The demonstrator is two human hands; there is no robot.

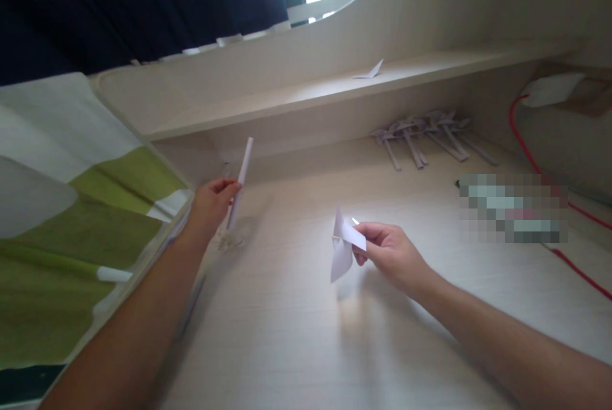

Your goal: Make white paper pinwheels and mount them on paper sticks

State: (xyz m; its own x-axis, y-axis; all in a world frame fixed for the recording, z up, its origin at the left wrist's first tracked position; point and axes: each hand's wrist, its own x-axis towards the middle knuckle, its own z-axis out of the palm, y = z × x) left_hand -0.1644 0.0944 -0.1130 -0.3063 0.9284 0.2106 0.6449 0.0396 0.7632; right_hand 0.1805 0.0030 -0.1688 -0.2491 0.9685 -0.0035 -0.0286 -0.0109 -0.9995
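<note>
My left hand grips a thin rolled paper stick, held upright and tilted slightly right, above the left part of the pale wooden desk. A clear glass item under the stick is too faint to make out. My right hand pinches a folded white paper pinwheel head between thumb and fingers, over the middle of the desk. The two hands are apart, with the stick to the left of the folded paper.
Several finished paper pinwheels lie in a pile at the back of the desk under a shelf. A small folded paper sits on the shelf. A red cable runs along the right. Green-and-white bedding borders the left.
</note>
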